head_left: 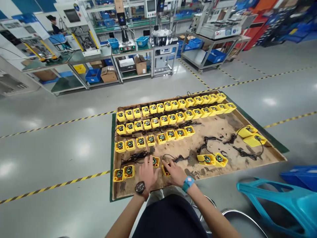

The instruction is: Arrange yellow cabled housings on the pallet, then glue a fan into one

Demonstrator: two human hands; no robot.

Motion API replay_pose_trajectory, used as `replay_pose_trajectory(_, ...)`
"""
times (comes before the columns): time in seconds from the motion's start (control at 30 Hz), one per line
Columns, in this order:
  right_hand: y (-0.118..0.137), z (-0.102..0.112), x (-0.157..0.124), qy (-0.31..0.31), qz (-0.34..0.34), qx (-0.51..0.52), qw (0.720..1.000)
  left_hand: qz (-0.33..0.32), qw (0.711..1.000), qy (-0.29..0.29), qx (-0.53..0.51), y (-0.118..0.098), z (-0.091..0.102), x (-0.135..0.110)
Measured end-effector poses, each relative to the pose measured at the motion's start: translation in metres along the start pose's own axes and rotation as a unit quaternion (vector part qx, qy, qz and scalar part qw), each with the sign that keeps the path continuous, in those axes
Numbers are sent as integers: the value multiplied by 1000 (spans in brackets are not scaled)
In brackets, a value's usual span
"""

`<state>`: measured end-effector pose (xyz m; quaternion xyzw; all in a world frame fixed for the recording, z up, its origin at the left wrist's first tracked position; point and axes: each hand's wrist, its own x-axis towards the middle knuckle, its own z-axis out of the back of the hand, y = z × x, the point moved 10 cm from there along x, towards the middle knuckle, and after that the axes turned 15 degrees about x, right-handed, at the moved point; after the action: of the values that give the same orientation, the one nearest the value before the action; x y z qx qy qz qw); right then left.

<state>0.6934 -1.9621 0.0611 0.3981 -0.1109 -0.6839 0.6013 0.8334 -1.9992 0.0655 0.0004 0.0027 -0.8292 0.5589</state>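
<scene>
A worn brown board [223,127] lies on the floor, covered with rows of small yellow units [160,120] with round dark dials and black cords. My left hand [148,172], wearing a dark watch, rests fingers spread on the board, fingertips touching a yellow unit [155,161] in the near row. My right hand [175,172], with a blue wristband, lies flat beside another yellow unit [165,170], fingers extended onto it. Two more units [123,173] sit at the near left. A loose pair [212,159] lies to the right.
Two overturned yellow units [251,135] with black cords lie at the board's right end. A turquoise plastic chair [279,198] and blue crate [300,173] stand at right. Workbenches with machines, blue bins and cardboard boxes [109,73] line the back. A person [53,24] stands far left.
</scene>
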Motion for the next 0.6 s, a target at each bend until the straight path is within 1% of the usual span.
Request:
replay_pose_trajectory(0.07,-6,-10,-2,-23,-17,31,999,32,997,76,9,-20,-5,15)
replay_pose_trajectory(0.13,-11,-5,-2,-45,-16,79,996,51,992,119,1,-25,-7,24)
replay_pose_trajectory(0.2,-17,12,-6,-73,-8,139,988,53,990,133,-10,-23,-6,28)
replay_pose_trajectory(0.3,-26,55,-20,-125,6,239,963,28,991,128,-19,-18,3,27)
replay_pose_trajectory(0.37,-29,88,-33,-149,17,301,942,3,994,104,-42,-16,19,26)
replay_pose_trajectory(0.47,-29,140,-51,-166,35,363,916,-46,990,62,-121,-21,59,28)
replay_pose_trajectory(0.53,-31,176,-61,-177,43,395,901,-72,981,66,-166,-26,87,32)
replay_pose_trajectory(0.6,-39,212,-72,-195,46,434,879,-96,973,77,-195,-37,119,38)
